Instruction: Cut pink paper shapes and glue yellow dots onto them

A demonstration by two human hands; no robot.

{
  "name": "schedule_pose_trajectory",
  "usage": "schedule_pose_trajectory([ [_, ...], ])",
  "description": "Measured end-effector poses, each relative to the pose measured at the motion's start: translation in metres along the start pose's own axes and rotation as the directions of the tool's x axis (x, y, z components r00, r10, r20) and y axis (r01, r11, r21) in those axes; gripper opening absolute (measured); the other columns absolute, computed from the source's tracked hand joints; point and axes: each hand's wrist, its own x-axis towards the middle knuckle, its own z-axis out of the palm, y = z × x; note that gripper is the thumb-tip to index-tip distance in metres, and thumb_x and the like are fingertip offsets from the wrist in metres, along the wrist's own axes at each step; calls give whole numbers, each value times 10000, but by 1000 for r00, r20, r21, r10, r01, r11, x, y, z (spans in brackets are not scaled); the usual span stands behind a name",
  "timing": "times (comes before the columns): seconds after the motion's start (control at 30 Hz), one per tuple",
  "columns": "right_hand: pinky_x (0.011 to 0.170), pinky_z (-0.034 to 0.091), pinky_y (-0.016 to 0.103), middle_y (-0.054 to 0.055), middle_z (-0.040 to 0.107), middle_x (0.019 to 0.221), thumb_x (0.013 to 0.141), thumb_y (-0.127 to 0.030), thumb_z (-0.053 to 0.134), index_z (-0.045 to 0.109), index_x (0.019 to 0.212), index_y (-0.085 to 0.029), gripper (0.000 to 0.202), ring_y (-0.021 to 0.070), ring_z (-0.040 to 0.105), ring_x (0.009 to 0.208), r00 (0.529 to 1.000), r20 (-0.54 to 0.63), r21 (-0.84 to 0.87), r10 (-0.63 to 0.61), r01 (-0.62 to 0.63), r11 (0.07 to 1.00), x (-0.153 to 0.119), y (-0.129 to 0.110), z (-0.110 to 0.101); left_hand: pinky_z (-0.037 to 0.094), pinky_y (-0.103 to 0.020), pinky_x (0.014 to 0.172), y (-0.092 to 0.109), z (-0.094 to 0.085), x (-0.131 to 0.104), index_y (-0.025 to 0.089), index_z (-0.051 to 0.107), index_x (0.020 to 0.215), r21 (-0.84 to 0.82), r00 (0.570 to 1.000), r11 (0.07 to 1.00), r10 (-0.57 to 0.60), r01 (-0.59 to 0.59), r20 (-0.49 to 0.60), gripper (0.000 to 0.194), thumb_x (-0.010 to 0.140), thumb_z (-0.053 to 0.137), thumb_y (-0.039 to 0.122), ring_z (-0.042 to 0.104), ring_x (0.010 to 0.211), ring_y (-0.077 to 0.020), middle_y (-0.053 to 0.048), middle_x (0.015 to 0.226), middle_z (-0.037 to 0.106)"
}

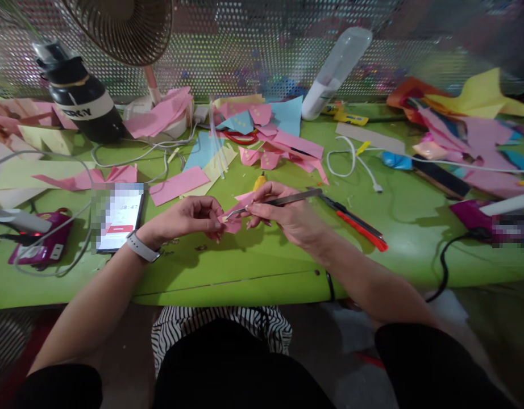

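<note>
My left hand point(198, 217) pinches the edge of a small folded piece of pink paper point(233, 226) above the green table. Closed around a pair of metal tweezers point(287, 199), my right hand point(279, 210) slants them so the tip meets the pink paper beside a small pale spot. Just behind my fingers stands a yellow pointed nozzle or cap point(259, 182), its lower part hidden. To the right of my right hand lies a red-and-black utility knife point(356, 222). A phone point(122, 218) with a lit screen rests by my left wrist.
Pink paper pieces point(179, 186) and cut shapes point(262, 156) are scattered behind my hands. A black bottle point(85, 102), a fan point(121, 28) and a clear bottle point(334, 74) stand along the back. White cable point(351, 159) and purple power sockets point(44, 241) flank the work area.
</note>
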Motion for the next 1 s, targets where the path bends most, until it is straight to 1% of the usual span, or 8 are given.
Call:
schedule_pose_trajectory([
  [0.17,585,589,269,-23,733,742,706,-417,857,586,802,-227,345,115,686,570,1000,5,-13,11,-11,1000,0,0,-1,577,-260,690,-1,0,0,149,642,859,2,1000,1000,2,-2,12,210,765,797,255,698,652,-128,-51,755,747],
  [0.43,541,548,235,-34,723,691,682,-406,878,607,790,-214,348,108,682,537,1000,-1,17,-11,11,1000,1,1,0,581,-264,685,-2,0,0,147,642,863,-22,1000,1000,7,-6,27,217,761,804,248,712,665,-141,-63,765,755],
  [0.67,545,575,244,-32,726,710,702,-412,872,605,801,-219,344,110,684,544,1000,-4,-8,-3,3,1000,0,2,-1,577,-241,679,-2,-1,0,137,645,882,-14,999,1000,29,-28,39,209,790,790,257,718,681,-136,-62,773,755],
  [0.87,563,606,257,-17,734,752,735,-360,858,607,820,-202,308,112,694,558,998,27,7,-50,50,999,-1,4,-1,598,-260,693,-6,-3,1,120,644,887,-22,998,999,43,-42,36,202,822,766,268,731,699,-149,-73,789,761],
  [1.0,589,624,269,1,747,806,751,-341,849,617,830,-196,285,114,703,583,997,31,-15,-70,71,997,-2,6,-2,602,-260,694,-7,-4,1,121,641,880,-17,998,999,49,-48,46,178,834,748,255,734,701,-148,-74,788,764],
])
